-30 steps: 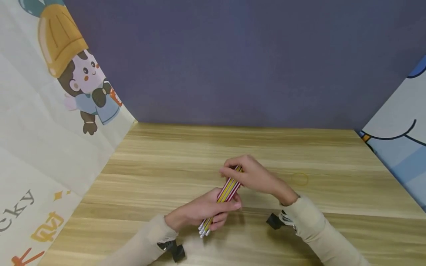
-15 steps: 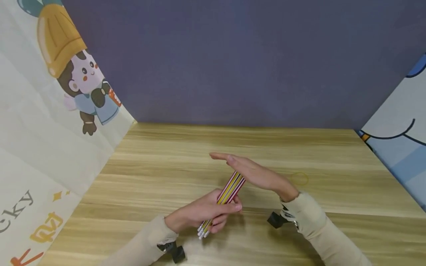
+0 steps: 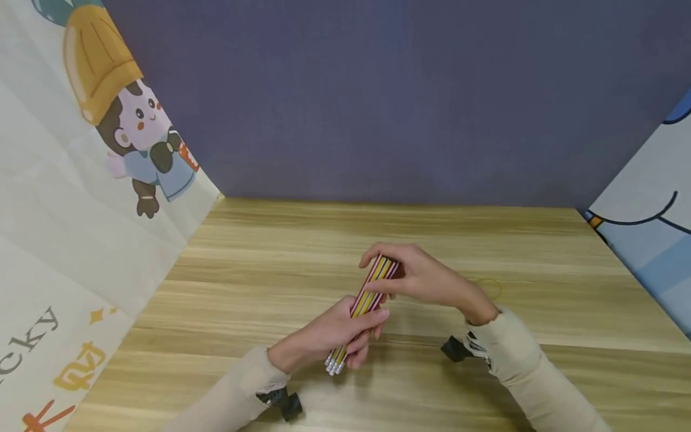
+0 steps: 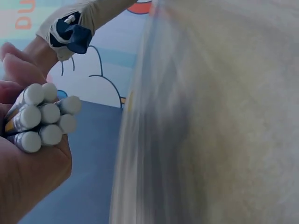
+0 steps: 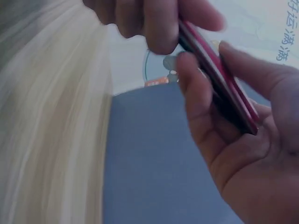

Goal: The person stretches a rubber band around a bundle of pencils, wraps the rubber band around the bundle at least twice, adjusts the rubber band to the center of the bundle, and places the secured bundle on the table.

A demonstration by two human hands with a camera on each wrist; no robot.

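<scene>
The fingers of the right hand (image 3: 429, 277), laid straight across the far ends of the pencil bundle (image 3: 378, 273) half a second earlier, had curled round that upper part, thumb over the near face; those of the left hand (image 3: 337, 330) stayed clamped lower down. The bundle thus slanted through both grips, a change judged to steady it and help keep the shafts aligned. The shafts were slim, straight and smooth-looking, striped yellow, maroon and white; eight round white ends (image 4: 50, 113) protruded in a slightly uneven cluster below the left fingers. Just past the right hand, a thin yellow ring (image 3: 500, 288) lay on the wood-grained table (image 3: 259, 270); beyond the fingers stood a plain dark blue panel (image 3: 345, 108).
</scene>
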